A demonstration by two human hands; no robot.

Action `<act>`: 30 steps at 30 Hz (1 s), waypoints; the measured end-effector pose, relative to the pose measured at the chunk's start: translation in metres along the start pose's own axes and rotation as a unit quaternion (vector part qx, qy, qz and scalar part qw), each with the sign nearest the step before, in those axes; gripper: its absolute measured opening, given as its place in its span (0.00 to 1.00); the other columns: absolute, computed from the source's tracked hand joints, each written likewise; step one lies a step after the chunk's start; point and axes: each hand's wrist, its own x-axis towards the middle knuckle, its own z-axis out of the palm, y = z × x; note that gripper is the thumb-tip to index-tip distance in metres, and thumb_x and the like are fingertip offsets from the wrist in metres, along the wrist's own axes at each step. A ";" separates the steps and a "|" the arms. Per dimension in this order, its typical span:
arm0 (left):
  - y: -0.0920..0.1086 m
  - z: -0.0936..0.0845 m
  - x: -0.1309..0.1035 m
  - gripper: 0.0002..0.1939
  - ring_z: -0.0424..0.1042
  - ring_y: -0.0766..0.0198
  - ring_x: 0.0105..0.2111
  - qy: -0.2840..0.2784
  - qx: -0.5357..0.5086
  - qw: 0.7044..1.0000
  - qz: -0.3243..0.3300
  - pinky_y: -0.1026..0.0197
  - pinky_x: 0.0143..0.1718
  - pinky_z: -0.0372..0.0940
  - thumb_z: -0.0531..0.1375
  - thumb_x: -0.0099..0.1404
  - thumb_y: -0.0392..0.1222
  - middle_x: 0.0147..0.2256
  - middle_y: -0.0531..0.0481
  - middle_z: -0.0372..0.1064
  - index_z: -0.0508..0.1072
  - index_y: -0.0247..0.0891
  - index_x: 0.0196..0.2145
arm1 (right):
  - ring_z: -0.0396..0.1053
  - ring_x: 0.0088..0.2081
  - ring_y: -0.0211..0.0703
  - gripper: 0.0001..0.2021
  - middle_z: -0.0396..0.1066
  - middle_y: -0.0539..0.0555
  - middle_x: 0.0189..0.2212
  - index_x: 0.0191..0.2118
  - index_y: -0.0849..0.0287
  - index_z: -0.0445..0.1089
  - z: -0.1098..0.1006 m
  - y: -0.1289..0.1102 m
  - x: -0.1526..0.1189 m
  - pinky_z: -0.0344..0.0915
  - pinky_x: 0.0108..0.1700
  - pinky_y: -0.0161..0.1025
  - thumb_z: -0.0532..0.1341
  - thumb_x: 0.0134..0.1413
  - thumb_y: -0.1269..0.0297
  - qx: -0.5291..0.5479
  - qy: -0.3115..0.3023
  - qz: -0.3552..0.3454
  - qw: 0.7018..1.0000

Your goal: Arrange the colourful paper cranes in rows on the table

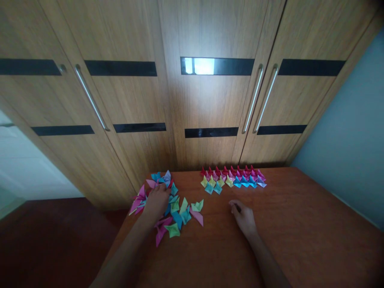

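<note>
My left hand point(159, 198) reaches into a loose pile of folded paper pieces at the left of the table; its fingertips are among pink, red and blue pieces, and what they grip, if anything, is too small to tell. My right hand point(243, 216) rests near the table's middle with its fingers curled together, nothing visible in it. Beyond it stand rows of folded pieces: red point(225, 171) at the back, then pink, then yellow point(229, 181) and blue point(245, 182), with two teal pieces point(209, 188) in front. A green piece point(173, 230) lies at the pile's near edge.
The brown wooden table point(300, 224) stands against a wooden wardrobe point(210, 104) with metal handles point(253, 98) and black strips. A pale blue wall point(348, 132) is at the right. Dark red floor point(54, 240) shows past the table's left edge.
</note>
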 end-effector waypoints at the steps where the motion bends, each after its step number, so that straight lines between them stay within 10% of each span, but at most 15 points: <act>1: 0.000 0.002 0.002 0.15 0.63 0.52 0.47 0.001 0.008 1.000 0.000 0.52 0.47 0.59 0.48 0.64 0.32 0.44 0.39 0.64 0.72 0.36 0.42 | 0.71 0.30 0.45 0.17 0.74 0.53 0.28 0.37 0.57 0.72 0.000 0.000 0.000 0.66 0.34 0.37 0.50 0.57 0.53 0.001 -0.001 0.000 1.000; 30: -0.004 0.001 0.008 0.12 0.70 0.52 0.43 -0.056 -0.014 0.993 0.104 0.53 0.45 0.61 0.52 0.59 0.27 0.36 0.39 0.73 0.74 0.35 0.34 | 0.73 0.33 0.46 0.16 0.75 0.54 0.34 0.36 0.56 0.73 0.003 0.004 0.003 0.67 0.36 0.37 0.51 0.56 0.54 0.013 -0.009 0.001 1.000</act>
